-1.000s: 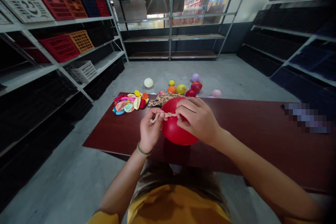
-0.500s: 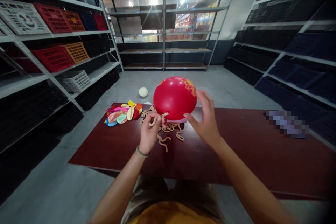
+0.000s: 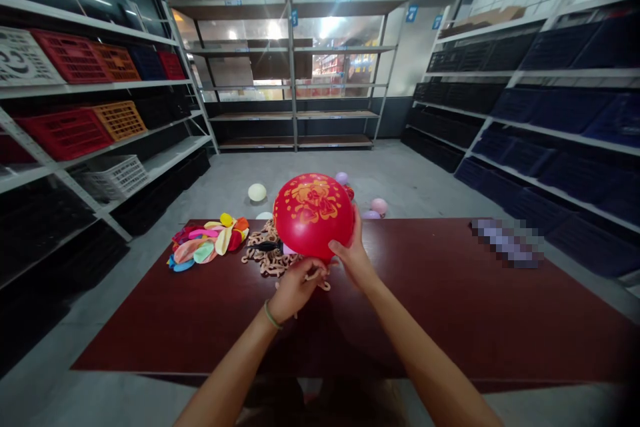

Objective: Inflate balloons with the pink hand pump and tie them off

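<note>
An inflated red balloon with a gold printed figure is held above the table, its knot end toward me. My left hand, wearing a green band at the wrist, pinches the balloon's neck from below, with a bit of beige cord at the fingers. The right side of the balloon rests in my right hand, thumb in front and fingers curled behind. Behind and left of the hands lies a tangle of beige cords; on it is a black object, partly hidden. Flat coloured balloons are heaped further left.
The dark red table spans the foreground, with a blurred-out object at its right. Inflated balloons, including a pale one and a pink one, lie on the floor beyond. Shelves with crates stand left, more racks right and behind.
My right hand has closed onto the balloon's side, from fingers spread beside it. The balloon has turned, bringing its gold print to face me. The camera view has shifted, showing more floor balloons.
</note>
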`<state>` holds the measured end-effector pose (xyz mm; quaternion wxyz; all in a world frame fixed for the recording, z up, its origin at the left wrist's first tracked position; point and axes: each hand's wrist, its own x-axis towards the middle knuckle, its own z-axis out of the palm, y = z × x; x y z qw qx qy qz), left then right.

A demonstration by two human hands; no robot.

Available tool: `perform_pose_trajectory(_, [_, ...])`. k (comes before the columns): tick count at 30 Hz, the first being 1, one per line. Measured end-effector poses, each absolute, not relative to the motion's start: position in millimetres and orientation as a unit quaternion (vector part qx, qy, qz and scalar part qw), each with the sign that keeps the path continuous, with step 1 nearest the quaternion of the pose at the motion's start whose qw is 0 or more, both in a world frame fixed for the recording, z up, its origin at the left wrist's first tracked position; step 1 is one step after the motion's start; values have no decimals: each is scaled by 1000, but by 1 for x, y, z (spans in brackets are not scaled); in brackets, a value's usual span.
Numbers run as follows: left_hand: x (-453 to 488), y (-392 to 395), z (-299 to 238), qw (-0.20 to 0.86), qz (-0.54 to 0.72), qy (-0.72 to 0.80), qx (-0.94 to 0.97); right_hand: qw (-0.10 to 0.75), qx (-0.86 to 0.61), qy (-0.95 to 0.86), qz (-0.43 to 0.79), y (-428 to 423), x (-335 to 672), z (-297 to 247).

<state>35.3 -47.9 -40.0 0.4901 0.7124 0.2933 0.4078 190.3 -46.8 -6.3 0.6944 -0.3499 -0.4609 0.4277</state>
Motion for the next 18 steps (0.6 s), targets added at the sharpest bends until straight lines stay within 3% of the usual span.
perform_pose_trajectory(5, [42,-41,-46,455,399,311,733,724,-358,-447,385,-41,195,-4])
perform_pose_trajectory(11, [39,-15,-37,476,514,309,643,747,-390,-414,345,-15,211,-7])
perform_pose_trajectory(18, [35,54,-19,486,554,317,597,741,-434,-454,237,64,235,-5])
